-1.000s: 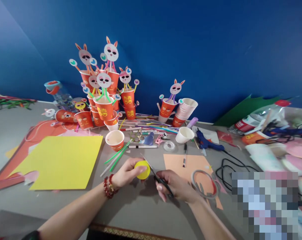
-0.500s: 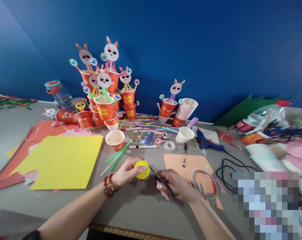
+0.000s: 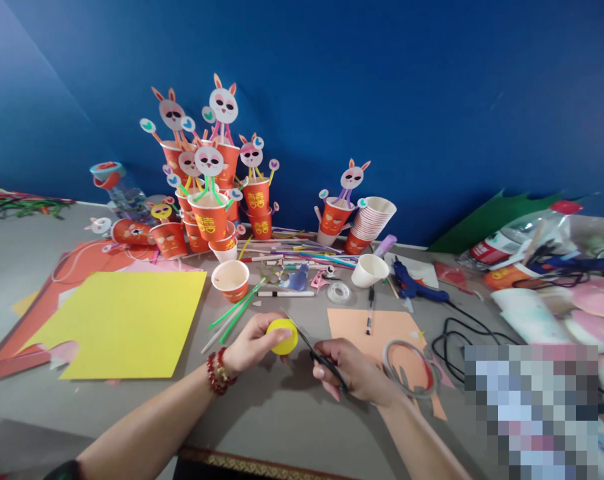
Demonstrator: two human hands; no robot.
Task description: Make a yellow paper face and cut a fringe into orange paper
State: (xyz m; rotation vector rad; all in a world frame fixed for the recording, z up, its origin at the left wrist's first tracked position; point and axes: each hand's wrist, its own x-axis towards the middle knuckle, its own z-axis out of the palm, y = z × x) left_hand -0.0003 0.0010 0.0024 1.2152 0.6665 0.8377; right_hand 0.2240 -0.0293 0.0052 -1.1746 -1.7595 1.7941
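Between the thumb and fingers of my left hand [image 3: 256, 343] is a round yellow paper disc [image 3: 285, 340], held above the grey table. My right hand [image 3: 349, 367] grips black-handled scissors [image 3: 325, 367], their blades pointing up and left along the disc's right edge. Whether the blades touch the paper I cannot tell. A yellow sheet [image 3: 132, 327] with a bite cut from its lower left lies to the left. Right of my right hand, a roll of tape [image 3: 388, 363] rests on peach paper [image 3: 349, 323].
Red paper cups [image 3: 209, 217] with rabbit-faced figures stand stacked against the blue wall. A white cup [image 3: 370, 271], a clear tape roll [image 3: 339, 291] and straws lie ahead. At right are a blue glue gun [image 3: 417, 287], its black cord, and a plastic bottle [image 3: 522, 233].
The yellow disc has turned and shifted very slightly up and left in my left hand. The scissors and my right hand stay almost where they were.
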